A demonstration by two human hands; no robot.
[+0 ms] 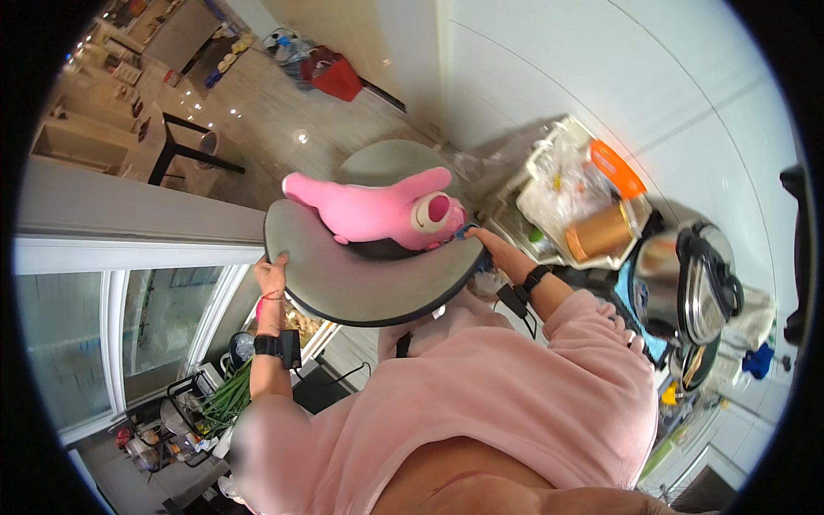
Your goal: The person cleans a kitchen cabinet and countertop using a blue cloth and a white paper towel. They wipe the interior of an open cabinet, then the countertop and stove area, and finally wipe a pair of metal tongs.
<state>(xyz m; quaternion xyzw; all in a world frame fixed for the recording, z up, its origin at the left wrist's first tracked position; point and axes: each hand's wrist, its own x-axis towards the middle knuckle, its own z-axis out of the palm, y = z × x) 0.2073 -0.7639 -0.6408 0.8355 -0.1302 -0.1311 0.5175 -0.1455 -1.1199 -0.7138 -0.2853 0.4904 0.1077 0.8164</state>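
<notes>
A grey upholstered chair with a dark-edged curved backrest [373,290] is in front of me. Its rounded seat [393,154] shows beyond. Lying across the chair is a pink plush toy [373,212] with a cream muzzle, stretched out on its side. My left hand [270,273] grips the left end of the backrest, thumb on the upper face. At the opposite end, my right hand [479,237] holds the backrest beside the plush head. A small blue thing [465,230], perhaps a cloth, shows at its fingers; I cannot tell whether it is held.
At right, a cream rack [608,261] carries plastic bags and a brown-gold container [599,233]. Behind it stands a metal electric pressure cooker [685,290]. Green stalks [228,396] lie at lower left below a sliding window [167,315]. A red bag [335,77] rests on the floor.
</notes>
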